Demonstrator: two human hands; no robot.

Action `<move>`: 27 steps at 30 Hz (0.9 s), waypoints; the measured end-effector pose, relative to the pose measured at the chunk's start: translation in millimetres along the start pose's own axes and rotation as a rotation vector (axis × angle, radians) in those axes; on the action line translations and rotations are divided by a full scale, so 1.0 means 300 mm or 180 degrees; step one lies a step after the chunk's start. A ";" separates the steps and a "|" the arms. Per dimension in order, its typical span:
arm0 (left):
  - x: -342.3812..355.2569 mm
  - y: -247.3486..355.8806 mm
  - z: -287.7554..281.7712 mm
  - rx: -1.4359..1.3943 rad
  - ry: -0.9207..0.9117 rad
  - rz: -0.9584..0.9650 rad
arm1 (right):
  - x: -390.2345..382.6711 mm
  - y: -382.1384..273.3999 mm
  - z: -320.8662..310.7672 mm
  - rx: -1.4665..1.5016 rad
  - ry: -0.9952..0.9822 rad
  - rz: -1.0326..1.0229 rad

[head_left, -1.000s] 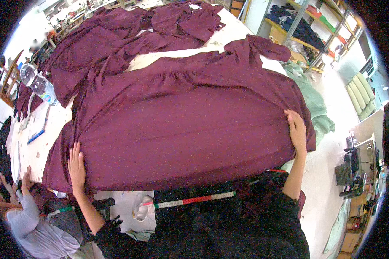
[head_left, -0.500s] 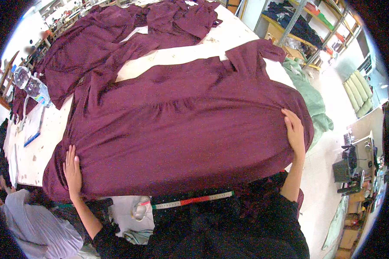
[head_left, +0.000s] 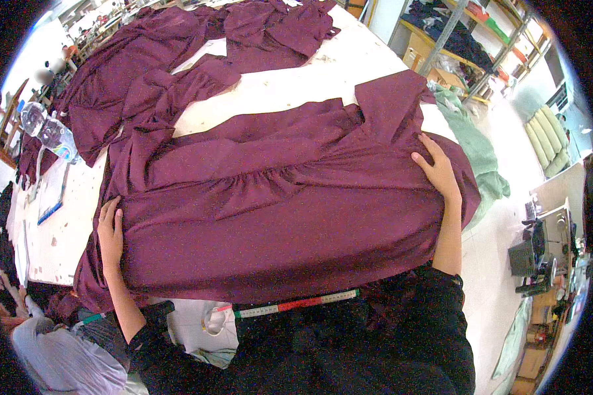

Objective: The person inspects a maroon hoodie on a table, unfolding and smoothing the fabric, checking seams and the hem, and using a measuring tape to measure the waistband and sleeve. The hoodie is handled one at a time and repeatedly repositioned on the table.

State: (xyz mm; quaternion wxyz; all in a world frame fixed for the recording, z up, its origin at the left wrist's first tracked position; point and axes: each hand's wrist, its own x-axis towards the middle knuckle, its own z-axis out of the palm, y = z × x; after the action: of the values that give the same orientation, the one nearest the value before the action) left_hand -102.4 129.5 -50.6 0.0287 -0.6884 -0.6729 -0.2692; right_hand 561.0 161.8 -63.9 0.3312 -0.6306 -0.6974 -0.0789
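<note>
At nine o'clock, left hand (head_left: 111, 236) lies flat; at three, right hand (head_left: 439, 170) is spread. Garment (head_left: 277, 240) looks smooth toward six; gathers (head_left: 265, 182) toward twelve remain wrinkled.

No text readable: marks on measuring tape (head_left: 298, 303), bottle label (head_left: 66, 151) (both too small).

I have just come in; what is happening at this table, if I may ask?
A person's left hand and right hand rest, fingers extended, near opposite sides of a maroon garment with a gathered seam, spread over a white table. More maroon fabric lies beyond it, and a clear plastic bottle is at the left.
</note>
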 end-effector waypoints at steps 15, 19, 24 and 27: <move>0.164 0.192 -0.070 0.0143 0.0268 0.0944 | 0.244 -0.184 -0.009 0.0228 -0.0091 -0.0684; 0.279 0.201 0.073 0.0385 -0.0082 0.1128 | 0.339 -0.173 0.143 -0.0445 -0.0158 -0.1411; 0.272 0.165 0.034 -0.0546 0.1464 0.0188 | 0.312 -0.108 0.083 -0.0391 0.1135 -0.0515; 0.308 0.185 0.055 -0.0370 0.2020 0.0683 | 0.304 -0.124 0.087 -0.0508 0.1280 -0.0547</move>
State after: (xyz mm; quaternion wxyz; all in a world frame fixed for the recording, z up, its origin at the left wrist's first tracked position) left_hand -49.4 215.2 -9.0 0.2256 -0.6377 -0.5376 -0.5034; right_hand 518.3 243.9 -21.2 0.4047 -0.5647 -0.6601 -0.2858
